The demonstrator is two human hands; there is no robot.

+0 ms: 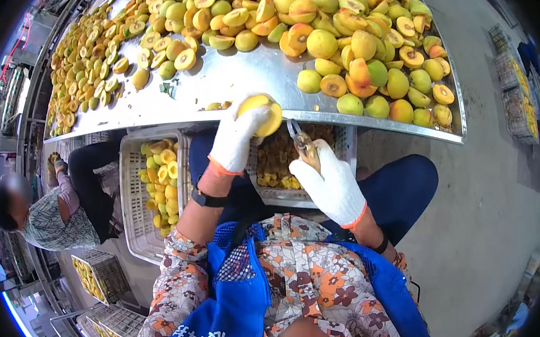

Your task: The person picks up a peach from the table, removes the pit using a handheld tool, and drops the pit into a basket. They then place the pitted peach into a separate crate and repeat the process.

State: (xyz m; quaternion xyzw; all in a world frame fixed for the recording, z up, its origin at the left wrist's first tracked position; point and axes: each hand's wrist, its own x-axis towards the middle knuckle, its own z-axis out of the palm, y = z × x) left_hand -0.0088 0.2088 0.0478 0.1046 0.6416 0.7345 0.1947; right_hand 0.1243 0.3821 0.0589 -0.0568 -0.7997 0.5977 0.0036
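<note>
My left hand (240, 136), in a white glove, is closed on a yellow halved fruit (269, 120) just over the front edge of the metal table (245, 76). To its right, my right hand (330, 183), also gloved, grips the handle of a small pitting tool (303, 142), whose metal tip points up toward the table edge. The tool and the fruit are apart. Beneath my hands stands a crate (284, 197) with brown and yellow scraps (276, 168). Whole and halved fruits (361, 43) are heaped on the table.
Left of my legs is a white crate (137, 221) of halved fruit. A person (60, 211) sits farther left. More filled crates stand at the lower left (111, 276) and far right (520, 113). The table's raised rim (398, 126) runs across in front of me.
</note>
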